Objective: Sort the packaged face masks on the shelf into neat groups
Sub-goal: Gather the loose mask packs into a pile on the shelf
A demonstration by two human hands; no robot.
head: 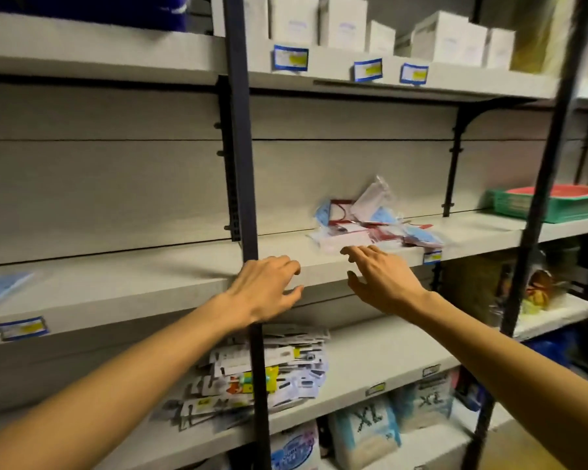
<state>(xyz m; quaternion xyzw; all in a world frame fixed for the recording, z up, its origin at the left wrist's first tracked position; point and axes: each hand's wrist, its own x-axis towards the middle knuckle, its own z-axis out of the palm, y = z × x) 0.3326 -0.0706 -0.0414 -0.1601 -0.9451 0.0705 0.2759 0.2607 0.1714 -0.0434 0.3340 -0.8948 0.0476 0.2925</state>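
A loose heap of packaged face masks [370,225], blue, red and white in clear wrappers, lies on the middle shelf [150,286] right of the dark upright post. One blue mask packet [0,286] lies alone at the shelf's far left. My left hand [265,286] hovers at the shelf's front edge by the post, fingers relaxed and holding nothing. My right hand [377,279] reaches toward the heap with straight fingers, its fingertips just short of the nearest white packet.
A dark post [241,164] stands in front of the shelf beside my left hand. White boxes [319,22] fill the shelf above. Carded packets [269,371] are piled on the shelf below. Green and red trays [550,201] sit at the right.
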